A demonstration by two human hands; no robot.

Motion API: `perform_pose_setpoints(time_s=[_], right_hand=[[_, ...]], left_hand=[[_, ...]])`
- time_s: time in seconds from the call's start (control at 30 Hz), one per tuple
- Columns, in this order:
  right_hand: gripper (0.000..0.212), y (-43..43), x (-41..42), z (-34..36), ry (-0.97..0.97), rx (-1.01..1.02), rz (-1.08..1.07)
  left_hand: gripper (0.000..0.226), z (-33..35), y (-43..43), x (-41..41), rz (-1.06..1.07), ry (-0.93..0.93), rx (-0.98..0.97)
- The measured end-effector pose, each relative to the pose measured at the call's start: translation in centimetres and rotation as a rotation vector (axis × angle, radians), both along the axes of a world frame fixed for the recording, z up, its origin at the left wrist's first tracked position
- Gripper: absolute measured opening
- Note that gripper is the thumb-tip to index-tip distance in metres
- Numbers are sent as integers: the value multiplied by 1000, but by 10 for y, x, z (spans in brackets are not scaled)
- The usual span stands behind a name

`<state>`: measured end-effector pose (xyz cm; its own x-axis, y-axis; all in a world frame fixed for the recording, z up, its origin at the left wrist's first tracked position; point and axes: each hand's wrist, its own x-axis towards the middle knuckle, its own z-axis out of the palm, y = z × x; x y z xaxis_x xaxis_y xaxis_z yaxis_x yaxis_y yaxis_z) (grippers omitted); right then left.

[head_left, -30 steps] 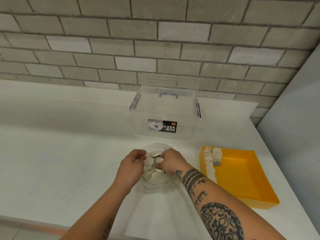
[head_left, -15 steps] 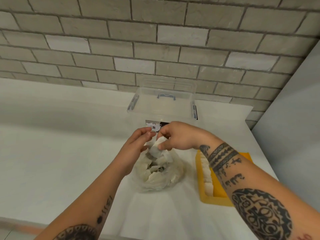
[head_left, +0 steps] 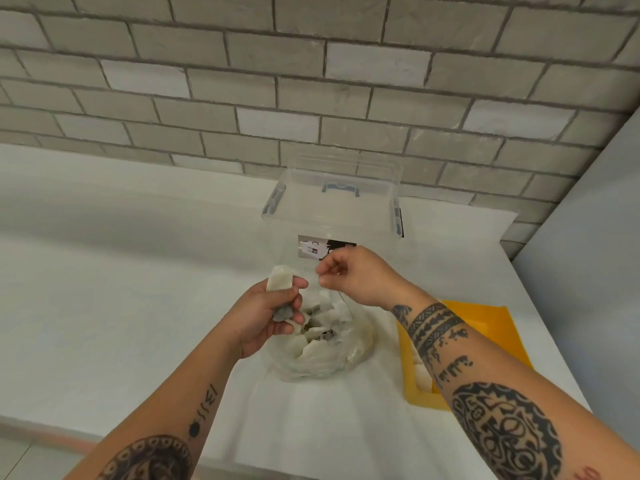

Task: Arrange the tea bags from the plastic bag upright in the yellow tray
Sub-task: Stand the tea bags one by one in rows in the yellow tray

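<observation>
Here, left of centre, gripped in the left hand (head_left: 266, 318): a pale, flat, off-white tea bag (head_left: 280, 282), top end poking above the thumb, with a grey scrap (head_left: 282, 311) lower among the fingers. Just right and nearer, on the white counter (head_left: 104, 306): clear plastic bag (head_left: 356, 344), heaped with crumpled whitish loose bags (head_left: 317, 346). Above it, right hand (head_left: 353, 275), fingers curled, thumb and fingertip pinched; cannot tell on what. Far right, behind the forearm: yellow tray (head_left: 498, 327), white bags (head_left: 423, 375) against its left wall.
</observation>
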<state>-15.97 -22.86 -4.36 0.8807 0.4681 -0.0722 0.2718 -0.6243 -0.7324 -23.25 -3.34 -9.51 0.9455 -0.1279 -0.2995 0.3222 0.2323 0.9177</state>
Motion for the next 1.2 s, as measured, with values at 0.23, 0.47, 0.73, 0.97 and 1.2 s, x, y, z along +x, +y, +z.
perform_pose_setpoints(time_s=[0.23,0.47,0.73,0.97,1.2], right_hand=[[39,22,-32,-64,-84,-577,291],[31,18,-31,-61,-85,-494,200],[13,-10,-9,19,9,-233,122],[7,-24,6,65,231,-41,87],[16,-27,20,57,391,52,-2]], left_hand=[[8,-10,-1,-7,149,16,121],[10,-13,-3,-8,150,-25,166],[21,4,-4,9,301,-67,71],[49,18,-21,24,168,61,84],[71,15,-36,30,139,133,40]])
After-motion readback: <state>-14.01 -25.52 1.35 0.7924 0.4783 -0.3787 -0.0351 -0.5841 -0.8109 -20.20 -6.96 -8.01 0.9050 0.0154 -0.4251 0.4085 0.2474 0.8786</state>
